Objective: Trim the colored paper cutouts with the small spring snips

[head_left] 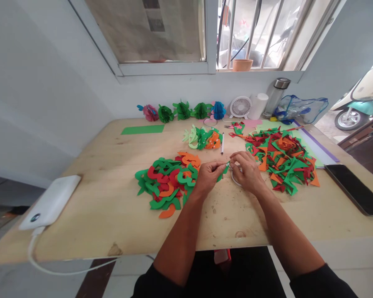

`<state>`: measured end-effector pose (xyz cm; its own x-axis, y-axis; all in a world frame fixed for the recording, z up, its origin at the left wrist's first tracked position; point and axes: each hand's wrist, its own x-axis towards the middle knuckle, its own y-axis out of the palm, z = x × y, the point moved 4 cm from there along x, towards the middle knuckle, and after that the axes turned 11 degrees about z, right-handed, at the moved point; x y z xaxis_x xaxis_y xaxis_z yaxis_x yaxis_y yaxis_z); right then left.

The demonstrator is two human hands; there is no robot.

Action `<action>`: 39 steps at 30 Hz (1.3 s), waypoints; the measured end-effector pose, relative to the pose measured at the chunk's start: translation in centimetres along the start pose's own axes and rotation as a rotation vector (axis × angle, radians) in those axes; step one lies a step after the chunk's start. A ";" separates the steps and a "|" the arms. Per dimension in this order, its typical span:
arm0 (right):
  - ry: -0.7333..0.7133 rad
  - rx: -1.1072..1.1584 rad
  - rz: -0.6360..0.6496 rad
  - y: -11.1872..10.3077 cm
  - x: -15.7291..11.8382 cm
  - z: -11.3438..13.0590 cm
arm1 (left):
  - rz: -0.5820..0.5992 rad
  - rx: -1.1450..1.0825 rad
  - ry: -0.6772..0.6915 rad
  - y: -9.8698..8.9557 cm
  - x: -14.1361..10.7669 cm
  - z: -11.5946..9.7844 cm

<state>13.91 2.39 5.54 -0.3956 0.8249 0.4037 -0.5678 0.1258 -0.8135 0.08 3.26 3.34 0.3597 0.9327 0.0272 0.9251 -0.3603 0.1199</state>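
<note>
Above the middle of the table, my left hand (209, 177) pinches a small green paper piece (223, 171) between thumb and fingers. My right hand (246, 170) meets it at the piece's upper end, its fingertips pressed together; what lies between them is too small to make out. Under the right hand's fingers shows a white ring (235, 179), perhaps a tape roll, partly hidden. Left of my hands lies a pile of curved green, red and orange paper cutouts (166, 182). A heap of angular paper scraps (284, 159) lies to the right.
Behind my hands are a marker (222, 143) and dotted paper pieces (202, 138). Folded paper figures (182, 111), a small fan (240, 107) and a glass bottle (275, 97) line the wall. A phone (356, 188) lies right, a power bank (51, 202) left.
</note>
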 end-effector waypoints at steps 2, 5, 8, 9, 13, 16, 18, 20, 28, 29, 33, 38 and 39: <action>0.004 -0.014 -0.008 0.1 0.0 0.0 | 0.003 0.014 0.014 0.0 0.0 -0.1; 0.014 -0.038 -0.020 0.1 0.0 0.1 | 0.011 0.036 0.029 0.0 0.0 -0.1; 0.021 -0.072 -0.030 0.1 -0.1 0.1 | 0.028 0.041 0.051 0.0 0.0 0.0; 0.023 -0.084 -0.032 0.2 -0.1 0.2 | 0.030 0.047 0.057 0.0 0.0 0.1; 0.033 -0.128 -0.043 0.2 -0.2 0.2 | 0.025 0.068 0.081 0.0 0.0 0.0; 0.046 -0.161 -0.057 0.1 -0.2 0.3 | 0.044 0.061 0.085 0.2 0.0 -0.1; 0.053 -0.177 -0.063 0.0 -0.2 0.4 | 0.054 0.057 0.081 0.2 0.0 -0.1; 0.055 -0.184 -0.069 -0.1 -0.2 0.4 | 0.056 0.052 0.084 0.2 0.0 -0.1; 0.079 -0.189 -0.083 -0.2 -0.2 0.3 | 0.052 0.032 0.074 0.2 0.0 0.0; 0.086 -0.190 -0.083 -0.2 -0.2 0.2 | 0.050 0.032 0.078 0.2 0.0 0.1; 0.115 -0.155 -0.097 -0.1 -0.2 -0.3 | 0.028 0.002 0.074 0.1 0.2 0.3; 0.180 0.121 -0.100 0.1 -0.2 -1.0 | -0.012 -0.117 0.033 -0.1 0.2 0.4; 0.204 0.201 -0.097 0.2 -0.2 -1.1 | -0.020 -0.136 0.012 -0.1 0.2 0.5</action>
<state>14.69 2.89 4.87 -0.1909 0.9107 0.3663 -0.7356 0.1143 -0.6677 0.15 3.47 2.86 0.3392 0.9401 0.0351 0.9066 -0.3366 0.2544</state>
